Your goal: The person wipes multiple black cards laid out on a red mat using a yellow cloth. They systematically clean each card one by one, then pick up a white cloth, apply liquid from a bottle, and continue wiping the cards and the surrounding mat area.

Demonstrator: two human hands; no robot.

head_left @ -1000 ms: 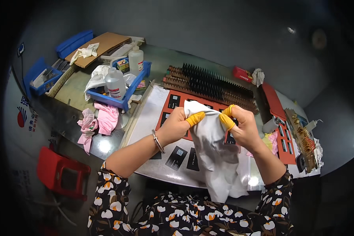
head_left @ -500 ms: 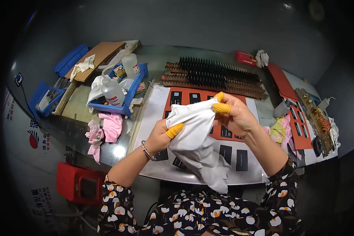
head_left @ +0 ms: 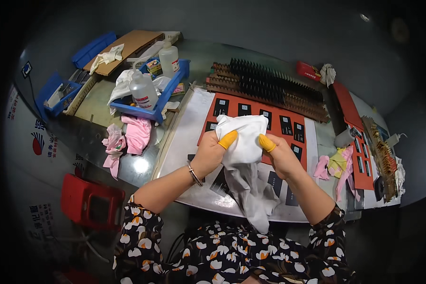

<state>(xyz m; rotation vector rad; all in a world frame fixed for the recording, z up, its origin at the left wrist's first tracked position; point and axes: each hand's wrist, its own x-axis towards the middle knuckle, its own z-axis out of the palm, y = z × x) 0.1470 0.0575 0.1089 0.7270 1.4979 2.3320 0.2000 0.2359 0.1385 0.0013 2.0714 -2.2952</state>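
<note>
A white cloth [head_left: 245,146] is stretched between my two hands above the table, its lower end hanging down toward me. My left hand [head_left: 213,152] pinches its left edge, with a yellow finger cot on the thumb. Gripping the right edge is my right hand [head_left: 280,154], whose thumb wears a yellow cot too. Under the cloth lies an orange mat [head_left: 281,113] bearing several flat black rectangular pieces [head_left: 286,125]. More black pieces [head_left: 275,181] rest on the pale surface nearer me, some partly hidden by the cloth and my arms.
Beyond the mat stand brown toothed racks [head_left: 222,85] holding thin dark plates. At left, a blue tray [head_left: 161,111] carries squeeze bottles [head_left: 142,90] and rags; pink cloths [head_left: 136,135] lie before it. A red stool [head_left: 90,199] is lower left. Another orange mat [head_left: 362,165] lies right.
My right hand has come down from the cloth's upper corner to its right side, level with my left. The cloth now sits more upright between them, and the whole view has shifted slightly.
</note>
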